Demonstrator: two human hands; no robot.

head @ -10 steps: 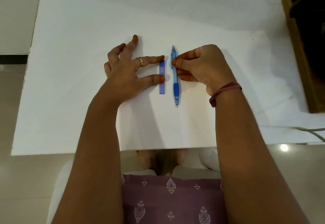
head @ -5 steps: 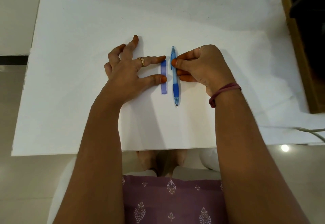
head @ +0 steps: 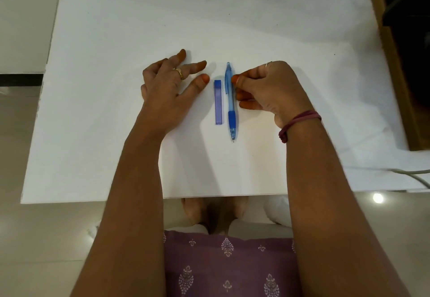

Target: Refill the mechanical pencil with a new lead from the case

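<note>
A blue mechanical pencil (head: pixel 230 103) lies on the white table (head: pixel 116 133), tip pointing toward me. Just left of it, parallel, lies a slim purple-blue lead case (head: pixel 218 102). My right hand (head: pixel 267 89) sits to the right of the pencil, fingers curled, with the thumb and fingertips touching the barrel's upper half. My left hand (head: pixel 169 87) hovers left of the case with fingers spread, a small gap between its thumb and the case. It holds nothing.
A wooden cabinet (head: pixel 400 68) stands along the table's right edge. A grey cable (head: pixel 416 175) runs over the near right corner. The table's front edge is close to my body, with my lap below it.
My left hand has pulled away to the left from the lead case, which it was touching before. The right hand stays at the pencil.
</note>
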